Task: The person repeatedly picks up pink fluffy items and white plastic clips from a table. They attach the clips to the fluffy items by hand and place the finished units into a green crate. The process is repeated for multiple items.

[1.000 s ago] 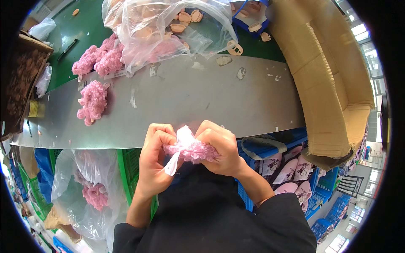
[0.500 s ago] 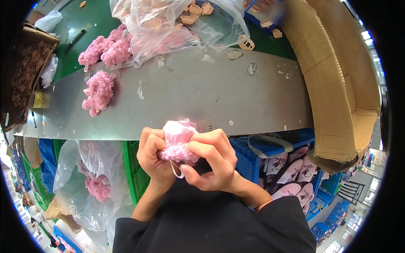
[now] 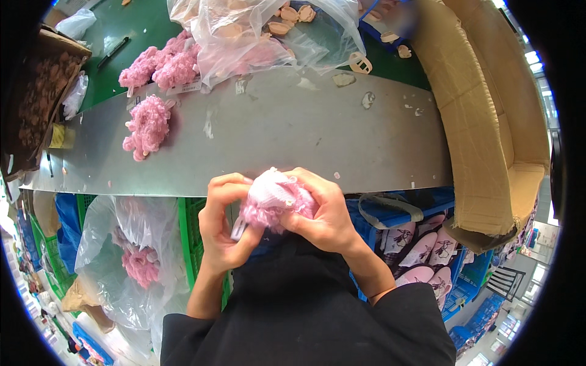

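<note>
Between my two hands, just off the near edge of the table, is a fluffy pink plush piece point(image 3: 273, 198) with a smooth paler patch facing up. My left hand point(image 3: 227, 213) grips its left side, thumb below, where a small white tag point(image 3: 238, 229) sticks out. My right hand point(image 3: 320, 210) wraps the right side, its thumb pressed into the curly pile. Another pink plush piece point(image 3: 148, 127) lies on the grey metal table point(image 3: 274, 128) to the left. Behind it several more pink plush pieces point(image 3: 174, 64) sit in a pile.
A clear plastic bag point(image 3: 229, 36) with peach-coloured plastic parts point(image 3: 287, 24) lies at the back. Cardboard boxes stand left point(image 3: 43, 97) and right point(image 3: 482, 122). Below the table are a bag point(image 3: 110, 268) of pink plush, a green crate point(image 3: 193, 238) and a blue crate point(image 3: 360, 229) beside pink slippers point(image 3: 421, 247).
The plush piece has been turned in my hands, and its white loop no longer shows. My left fingers have spread and shifted; my right hand has moved up around the piece.
</note>
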A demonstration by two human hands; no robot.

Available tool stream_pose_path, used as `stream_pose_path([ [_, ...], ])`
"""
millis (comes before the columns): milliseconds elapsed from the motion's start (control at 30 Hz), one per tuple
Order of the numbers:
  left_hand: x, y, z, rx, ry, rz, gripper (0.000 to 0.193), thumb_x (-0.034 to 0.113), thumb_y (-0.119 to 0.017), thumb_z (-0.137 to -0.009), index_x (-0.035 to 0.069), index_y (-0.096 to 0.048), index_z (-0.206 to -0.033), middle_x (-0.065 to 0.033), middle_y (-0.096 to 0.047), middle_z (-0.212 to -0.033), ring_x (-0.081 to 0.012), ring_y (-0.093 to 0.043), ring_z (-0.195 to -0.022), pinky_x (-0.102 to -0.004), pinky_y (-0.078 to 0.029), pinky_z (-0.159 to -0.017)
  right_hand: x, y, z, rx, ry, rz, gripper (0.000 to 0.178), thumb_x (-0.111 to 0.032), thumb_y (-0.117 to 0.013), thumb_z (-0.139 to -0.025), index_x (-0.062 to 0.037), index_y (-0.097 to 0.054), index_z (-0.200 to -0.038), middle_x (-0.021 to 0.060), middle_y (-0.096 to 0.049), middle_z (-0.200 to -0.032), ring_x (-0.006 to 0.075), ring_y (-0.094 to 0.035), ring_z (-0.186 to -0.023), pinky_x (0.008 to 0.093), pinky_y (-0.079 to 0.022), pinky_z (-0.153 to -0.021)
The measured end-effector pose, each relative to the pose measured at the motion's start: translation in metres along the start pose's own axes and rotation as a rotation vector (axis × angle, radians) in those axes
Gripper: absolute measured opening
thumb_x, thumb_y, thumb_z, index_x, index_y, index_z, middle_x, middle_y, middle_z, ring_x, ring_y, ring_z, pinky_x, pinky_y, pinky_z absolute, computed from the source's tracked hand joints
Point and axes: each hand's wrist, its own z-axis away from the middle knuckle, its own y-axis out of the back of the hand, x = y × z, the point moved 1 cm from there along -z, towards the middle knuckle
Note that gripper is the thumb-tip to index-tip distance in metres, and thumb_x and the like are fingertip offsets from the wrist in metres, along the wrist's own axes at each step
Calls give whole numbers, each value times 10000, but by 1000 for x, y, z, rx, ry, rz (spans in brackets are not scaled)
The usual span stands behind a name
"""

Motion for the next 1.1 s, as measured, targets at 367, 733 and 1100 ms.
stream_pose_path([
  [367, 5, 2, -5, -272, 455, 201, 547, 122, -763, -900, -21, -571, -1392, -138, -716, -1121, -204, -694, -1033, -302, -524, -916, 12, -2, 5, 2, 290, 461, 322, -184, -850, -791, 2, -682, -993, 127, -648, -810, 323, -636, -670, 373, -506, -603],
  [733, 5, -9, 9, -93, 384, 229, 268, -66, -630, -881, -43, -652, -1147, -12, -641, -960, -68, -588, -814, -213, -473, -714, -12, 46, -24, -170, 427, 490, 262, -246, -782, -834, -23, -705, -948, 109, -701, -913, 301, -673, -813, 390, -549, -735],
  [1100, 15, 1, 8, 224, 224, 335, 65, 58, -615, -1024, 6, -592, -1055, -10, -597, -1009, -40, -512, -810, -204, -423, -687, 41, 226, -153, 292, -92, 942, 290, -318, -714, -885, -30, -723, -917, 127, -722, -831, 278, -695, -749, 391, -517, -707],
])
